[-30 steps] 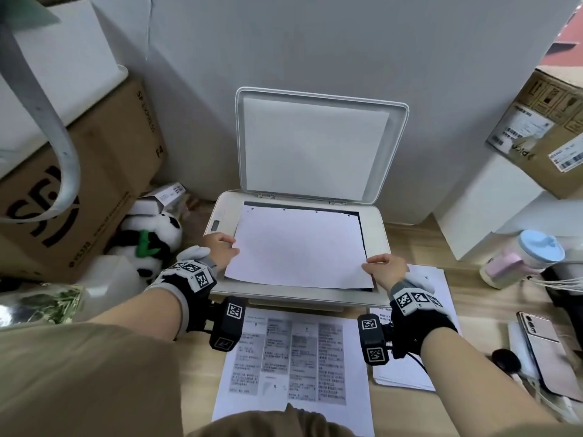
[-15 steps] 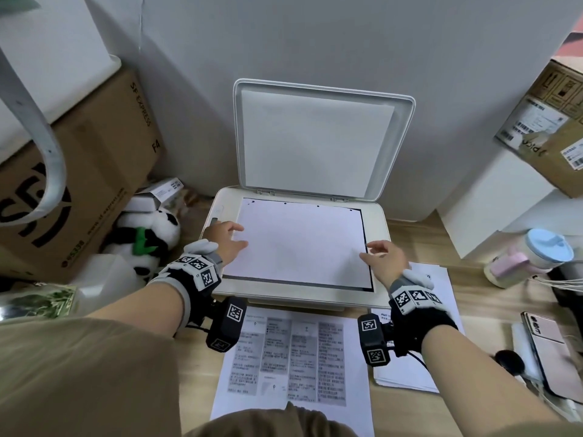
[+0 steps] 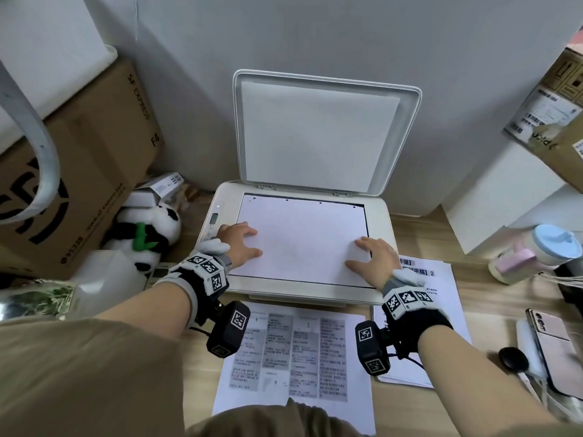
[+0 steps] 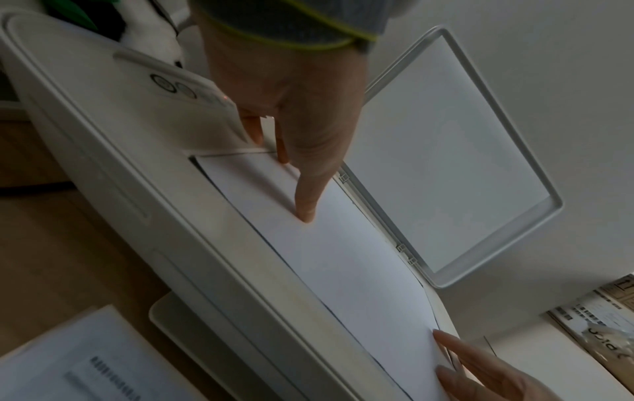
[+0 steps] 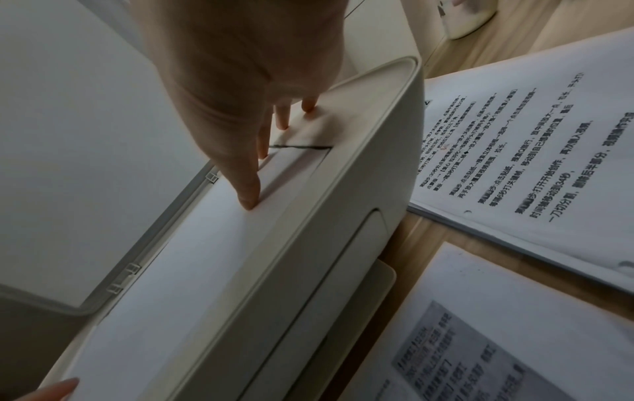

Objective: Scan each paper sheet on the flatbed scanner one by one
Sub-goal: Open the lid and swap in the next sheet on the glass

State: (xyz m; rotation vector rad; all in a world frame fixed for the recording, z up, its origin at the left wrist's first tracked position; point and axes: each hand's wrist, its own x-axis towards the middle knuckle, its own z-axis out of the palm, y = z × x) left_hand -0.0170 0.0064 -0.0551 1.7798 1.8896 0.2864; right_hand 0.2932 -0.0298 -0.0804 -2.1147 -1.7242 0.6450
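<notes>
On scanner [image 3: 383, 222] glass: sheet [image 3: 303, 238] flat; left hand [image 3: 239, 244], right hand [image 3: 372, 258] fingers straight, pressing it.

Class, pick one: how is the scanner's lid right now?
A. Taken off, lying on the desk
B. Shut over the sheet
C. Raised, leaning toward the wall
C: the lid stands raised behind the glass while both hands press the blank sheet flat.

Cream scanner [image 3: 383, 216], white sheet [image 3: 303, 241], black-and-white panda toy [image 3: 148, 228] (green leaf)

raised lid [image 3: 318, 134] behind (upright), boxes [image 3: 79, 171] flanking
</notes>
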